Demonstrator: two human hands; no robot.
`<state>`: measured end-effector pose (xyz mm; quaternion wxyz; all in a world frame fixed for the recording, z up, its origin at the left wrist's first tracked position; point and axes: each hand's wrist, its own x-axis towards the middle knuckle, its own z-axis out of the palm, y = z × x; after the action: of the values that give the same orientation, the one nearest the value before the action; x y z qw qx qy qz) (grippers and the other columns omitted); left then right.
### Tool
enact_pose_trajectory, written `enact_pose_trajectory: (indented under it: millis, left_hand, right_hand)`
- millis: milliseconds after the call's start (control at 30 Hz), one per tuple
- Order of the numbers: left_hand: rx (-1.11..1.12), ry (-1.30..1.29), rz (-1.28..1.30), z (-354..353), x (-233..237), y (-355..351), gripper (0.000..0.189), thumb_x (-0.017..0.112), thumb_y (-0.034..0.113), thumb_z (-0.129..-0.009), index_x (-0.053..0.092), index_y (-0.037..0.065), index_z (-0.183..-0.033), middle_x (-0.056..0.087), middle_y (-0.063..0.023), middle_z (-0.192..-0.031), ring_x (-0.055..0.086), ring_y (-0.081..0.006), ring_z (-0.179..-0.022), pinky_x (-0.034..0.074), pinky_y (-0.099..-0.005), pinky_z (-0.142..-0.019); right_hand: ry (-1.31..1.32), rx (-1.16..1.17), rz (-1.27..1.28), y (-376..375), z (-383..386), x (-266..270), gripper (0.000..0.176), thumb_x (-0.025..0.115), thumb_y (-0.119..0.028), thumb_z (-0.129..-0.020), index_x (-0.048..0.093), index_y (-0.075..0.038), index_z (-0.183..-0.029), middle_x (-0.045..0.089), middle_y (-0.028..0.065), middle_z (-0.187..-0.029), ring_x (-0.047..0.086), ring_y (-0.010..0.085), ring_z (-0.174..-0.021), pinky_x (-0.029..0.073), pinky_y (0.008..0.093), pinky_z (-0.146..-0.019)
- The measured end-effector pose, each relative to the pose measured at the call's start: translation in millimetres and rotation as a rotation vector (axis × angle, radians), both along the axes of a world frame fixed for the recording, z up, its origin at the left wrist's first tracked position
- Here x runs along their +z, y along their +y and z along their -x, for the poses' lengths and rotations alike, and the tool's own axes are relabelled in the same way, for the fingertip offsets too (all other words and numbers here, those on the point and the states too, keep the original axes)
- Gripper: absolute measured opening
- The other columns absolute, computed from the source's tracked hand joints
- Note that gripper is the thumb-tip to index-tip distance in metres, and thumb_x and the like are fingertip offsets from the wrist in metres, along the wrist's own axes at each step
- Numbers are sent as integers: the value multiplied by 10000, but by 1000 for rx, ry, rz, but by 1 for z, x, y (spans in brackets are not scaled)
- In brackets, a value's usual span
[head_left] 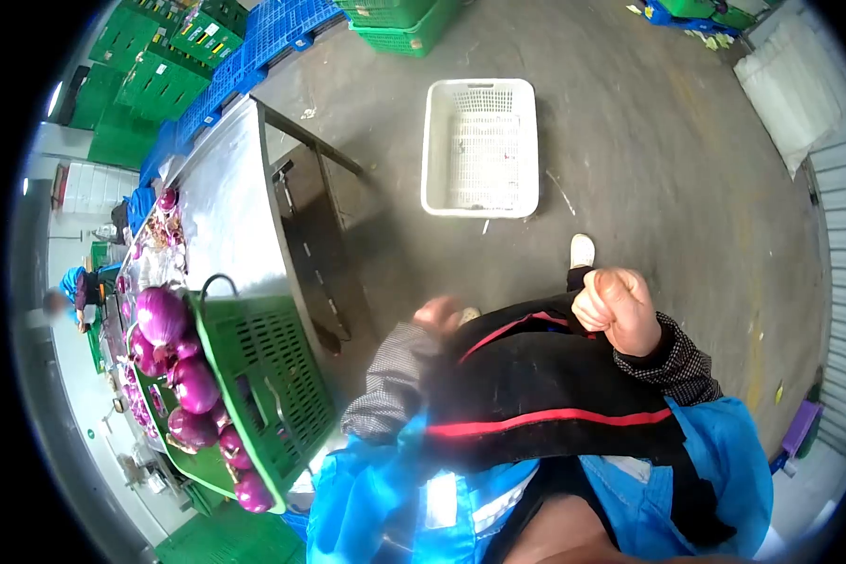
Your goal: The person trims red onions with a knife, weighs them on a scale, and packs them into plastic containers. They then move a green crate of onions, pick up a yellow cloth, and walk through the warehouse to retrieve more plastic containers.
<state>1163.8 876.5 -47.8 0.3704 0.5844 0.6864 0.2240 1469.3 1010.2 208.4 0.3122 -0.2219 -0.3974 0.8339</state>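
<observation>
My right hand is closed in a fist just in front of the black apron with red trim. Whatever may be inside its fingers is hidden. On the other side of the apron, my left hand is smeared by motion, so its fingers cannot be read. To the left, a green crate of purple-red onions stands tilted in view at the metal table. Both hands are apart from the crate. A white plastic basket sits on the floor ahead.
Stacked green crates and blue pallets stand at the back left, with more green crates at the top. Loose onions and skins lie along the table. Another person is at far left. White sacks lean at right.
</observation>
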Motion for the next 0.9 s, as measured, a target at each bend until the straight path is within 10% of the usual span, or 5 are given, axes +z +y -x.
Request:
enact_pose_trajectory:
  millis: [133, 200, 267, 800, 900]
  left_hand:
    - [337, -65, 367, -8, -70, 39, 361, 643, 197, -862, 581, 15, -1169, 676, -144, -1073, 664, -223, -975, 524, -323, -861]
    - [608, -48, 256, -32, -111, 23, 296, 614, 204, -891, 604, -22, -1081, 687, -154, -895, 662, -222, -765, 546, -344, -703]
    - [420, -106, 439, -30, -162, -10, 231, 581, 191, -906, 623, -23, -982, 644, -98, -741, 617, -200, -643, 503, -358, -560]
    - [1084, -393, 294, -109, -212, 248, 178, 564, 167, -915, 629, 3, -892, 549, -36, -634, 550, -149, -588, 413, -339, -477]
    - [1064, -507, 110, -123, -142, 290, 313, 603, 202, -923, 543, 21, -1170, 628, -54, -860, 624, -148, -706, 475, -290, -564]
  right_hand:
    - [-4, 5, -61, 111, -65, -10, 512, 386, -388, -1037, 296, -123, -608, 262, -46, -519, 210, 62, -461, 175, 248, -428]
    - [-52, 14, -32, 169, -95, -16, 519, 378, -406, -1035, 291, -127, -606, 254, -46, -511, 208, 62, -453, 170, 247, -423]
    - [-51, 54, 39, 219, -112, -16, 502, 388, -389, -1036, 297, -128, -617, 260, -44, -525, 219, 62, -465, 171, 241, -422]
    - [-361, 415, 21, 484, -30, -30, 363, 464, -257, -1016, 384, -105, -696, 341, -56, -587, 257, 33, -474, 222, 211, -421]
    - [-380, 471, 18, 506, -8, -28, 337, 469, -244, -1013, 398, -103, -716, 346, -51, -590, 247, 29, -456, 214, 207, -405]
